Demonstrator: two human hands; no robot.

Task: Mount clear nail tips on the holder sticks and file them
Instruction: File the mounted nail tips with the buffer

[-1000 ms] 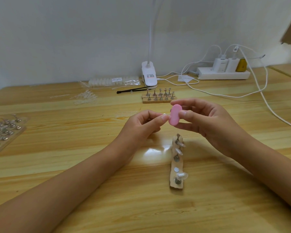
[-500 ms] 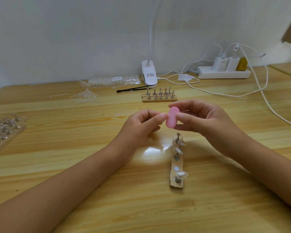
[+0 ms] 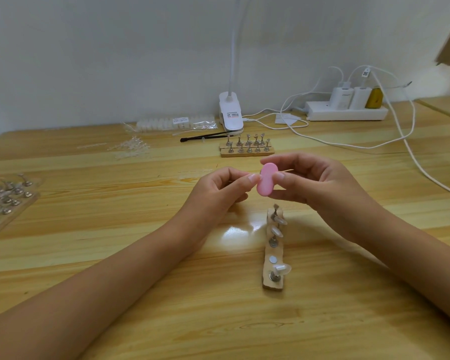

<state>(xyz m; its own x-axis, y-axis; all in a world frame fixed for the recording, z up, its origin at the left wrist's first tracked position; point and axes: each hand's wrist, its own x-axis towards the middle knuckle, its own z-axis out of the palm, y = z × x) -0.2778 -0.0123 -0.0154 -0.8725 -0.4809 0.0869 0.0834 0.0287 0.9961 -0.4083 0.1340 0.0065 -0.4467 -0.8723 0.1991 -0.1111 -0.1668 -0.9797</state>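
At centre, your right hand (image 3: 320,193) pinches the file (image 3: 266,181) upright against your left hand (image 3: 218,193), whose curled fingers seem to pinch a hidden tip, steadying it for filing.

Soft, even daylight-like brightness; white glare patch mid-frame on the glossy table (image 3: 166,320), faint diffuse shadows beneath, wide-angle bowing toward edges, mild softness at far left.

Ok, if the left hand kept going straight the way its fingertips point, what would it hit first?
The pink file, pinched in the right hand. The left hand points its fingertips right at the file's near edge and seems to be touching it, though depth is unclear.
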